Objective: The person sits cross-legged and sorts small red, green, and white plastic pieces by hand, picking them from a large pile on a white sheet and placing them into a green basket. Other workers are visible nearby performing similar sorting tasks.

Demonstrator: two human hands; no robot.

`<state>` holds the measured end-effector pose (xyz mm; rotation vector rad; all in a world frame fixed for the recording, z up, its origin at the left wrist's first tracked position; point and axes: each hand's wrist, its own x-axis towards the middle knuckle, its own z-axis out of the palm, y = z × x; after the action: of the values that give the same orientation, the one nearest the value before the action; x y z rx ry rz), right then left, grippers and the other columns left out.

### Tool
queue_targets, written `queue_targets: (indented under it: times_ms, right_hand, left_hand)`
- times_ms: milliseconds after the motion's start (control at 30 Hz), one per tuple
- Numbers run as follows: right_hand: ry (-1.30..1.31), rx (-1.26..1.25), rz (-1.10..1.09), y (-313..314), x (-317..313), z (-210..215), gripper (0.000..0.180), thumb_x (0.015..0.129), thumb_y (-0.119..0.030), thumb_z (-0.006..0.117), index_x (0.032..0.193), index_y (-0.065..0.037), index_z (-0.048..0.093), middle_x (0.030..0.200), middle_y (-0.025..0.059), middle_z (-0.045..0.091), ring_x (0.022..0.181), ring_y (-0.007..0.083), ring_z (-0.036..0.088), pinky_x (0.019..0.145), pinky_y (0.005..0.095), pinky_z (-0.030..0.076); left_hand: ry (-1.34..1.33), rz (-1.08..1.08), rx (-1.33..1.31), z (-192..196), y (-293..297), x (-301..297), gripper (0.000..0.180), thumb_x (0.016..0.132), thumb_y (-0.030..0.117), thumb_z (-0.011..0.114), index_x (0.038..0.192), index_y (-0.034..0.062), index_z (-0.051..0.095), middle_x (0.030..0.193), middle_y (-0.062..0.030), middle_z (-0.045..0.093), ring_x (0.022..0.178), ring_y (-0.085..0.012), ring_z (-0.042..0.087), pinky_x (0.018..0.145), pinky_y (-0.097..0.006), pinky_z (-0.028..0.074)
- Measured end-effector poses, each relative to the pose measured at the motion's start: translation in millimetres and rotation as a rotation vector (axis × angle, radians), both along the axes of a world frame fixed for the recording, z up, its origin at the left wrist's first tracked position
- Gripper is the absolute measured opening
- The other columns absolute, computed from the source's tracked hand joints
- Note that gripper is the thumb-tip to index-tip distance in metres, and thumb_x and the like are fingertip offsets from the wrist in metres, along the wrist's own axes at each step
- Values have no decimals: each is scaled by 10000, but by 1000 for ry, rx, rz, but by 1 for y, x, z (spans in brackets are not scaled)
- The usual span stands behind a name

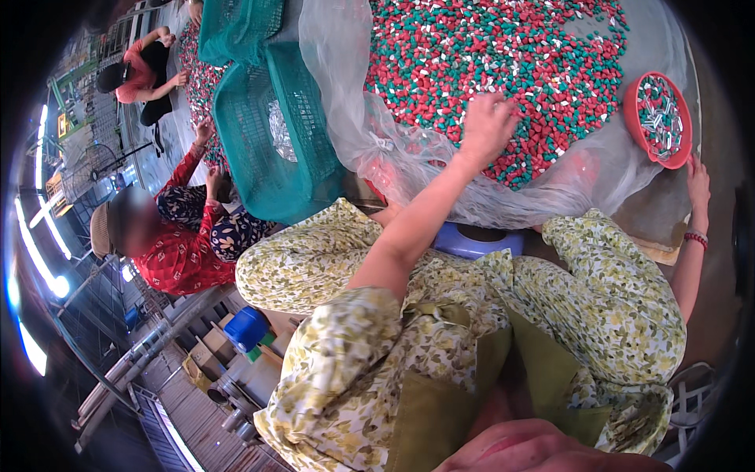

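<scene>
Head view: my left hand (484,130) reaches out over the pieces (503,55), a wide heap of small red, green and white bits that spreads beyond its fingers and to both sides of them. Those fingers are bent, their tips down at the heap; I cannot tell whether they pinch a piece or only touch the top. Red, green and white pieces lie close around the fingertips.

My right hand (697,185) is at the near edge of the red bowl (632,114), its fingers against the rim. How firmly they grasp it I cannot tell, since their tips are partly hidden. Just beyond these fingers, inside the bowl, lie slim silvery and green pieces. A red bracelet (695,238) circles the wrist behind them.

The clear sheet (334,47) lies bunched along the heap's edge, to the left of my left fingers and nearer to me than they are. Farther left of them are two green baskets (255,193), the nearer one with a shiny clump (281,130) in it. Well left of those fingers sits a co-worker in red (181,259). Closer to me than the same fingers, a blue plastic thing (480,242) shows between my knees.
</scene>
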<state>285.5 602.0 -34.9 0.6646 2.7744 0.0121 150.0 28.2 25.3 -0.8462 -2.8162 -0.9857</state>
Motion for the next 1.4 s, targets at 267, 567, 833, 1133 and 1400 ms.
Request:
queue_targets:
  times_ms: [267, 567, 833, 1133, 1400]
  right_hand:
    - [0, -96, -54, 24, 5, -4, 452, 926, -388, 384, 1238, -79, 490, 1177, 210, 525, 1074, 373, 509, 891, 433, 411]
    - [-60, -635, -87, -4, 3, 17, 456, 916, -339, 399, 1212, -8, 501, 1135, 223, 560, 1116, 339, 499, 913, 385, 387]
    - [-79, -589, -131, -39, -17, 89, 488, 913, -369, 391, 1220, -5, 492, 1149, 220, 554, 1125, 336, 493, 924, 383, 377]
    - [-80, -604, -170, -68, -22, 114, 524, 909, -403, 382, 1229, 0, 482, 1166, 217, 547, 1136, 332, 486, 937, 381, 367]
    - [-25, -657, -214, -29, -3, 116, 556, 906, -433, 374, 1237, 3, 473, 1180, 214, 540, 1145, 329, 480, 948, 379, 357]
  left_hand:
    - [-51, 68, -412, -29, -15, -16, 223, 683, 92, 653, 858, -18, 570, 904, -171, 531, 910, -310, 512, 775, -387, 448]
    - [-133, 447, 87, 33, -28, -28, 125, 777, 112, 557, 861, 20, 552, 750, -167, 594, 744, -346, 600, 653, -454, 483]
    - [46, 777, 1196, 154, -196, -58, 140, 894, 114, 488, 989, 10, 487, 795, -85, 577, 584, -128, 582, 471, -252, 493]
    - [-511, 685, 1733, 128, -169, -34, 217, 903, 229, 514, 996, 35, 543, 761, -67, 589, 657, -149, 585, 567, -277, 484]
    - [-711, 175, 576, 126, -35, 10, 254, 876, 236, 527, 926, 6, 622, 738, -68, 647, 643, -94, 604, 576, -258, 478]
